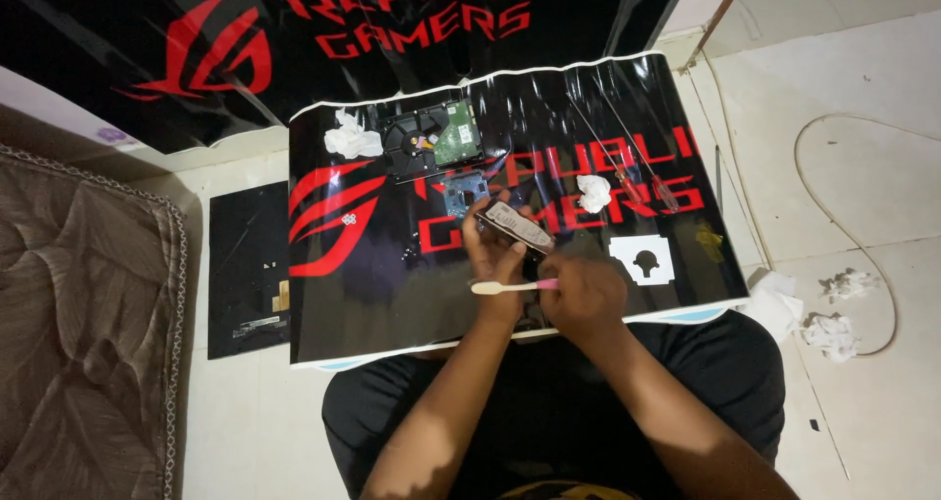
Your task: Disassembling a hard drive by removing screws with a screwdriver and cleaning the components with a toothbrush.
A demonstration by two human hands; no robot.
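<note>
Fingers [488,248] around white-labelled black part [518,225]

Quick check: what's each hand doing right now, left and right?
Left hand: closed on a small flat module.
Right hand: closed on a toothbrush.

A home room: tiled floor [863,186], a mattress [78,314] beside the low table [323,361].

Both forearms converge, left hand [493,255] curled upward, right hand [584,294] fisted beside it.
</note>
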